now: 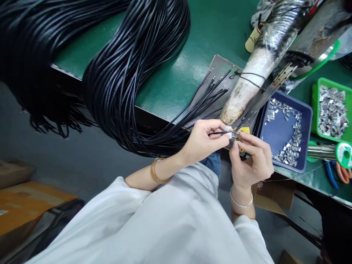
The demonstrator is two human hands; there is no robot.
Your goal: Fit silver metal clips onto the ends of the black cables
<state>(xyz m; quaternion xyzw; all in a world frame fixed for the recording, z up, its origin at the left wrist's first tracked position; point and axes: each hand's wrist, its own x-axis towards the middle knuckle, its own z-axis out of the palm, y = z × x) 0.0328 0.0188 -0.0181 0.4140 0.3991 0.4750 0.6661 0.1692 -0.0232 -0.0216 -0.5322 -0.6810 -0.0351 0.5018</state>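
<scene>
My left hand (205,137) pinches the end of a black cable (217,133), with white covering on its fingertips. Against that cable end, my right hand (250,156) holds a small silver metal connector (235,135) between thumb and fingers. The two hands almost meet at the table edge, just below the stained tip of a wrapped duct (233,108). A yellow piece (244,130) shows behind the fingers. Left of the hands lies a thick bundle of black cables (132,73), its stripped ends spread over a grey board (205,88).
A blue tray (308,121) holds small metal connectors, and a green bin (315,106) beside it holds more. A solder wire spool (343,154) and pliers (342,172) sit at the right. A metal bracket (277,79) slants over the table. Cardboard boxes (33,205) stand on the floor.
</scene>
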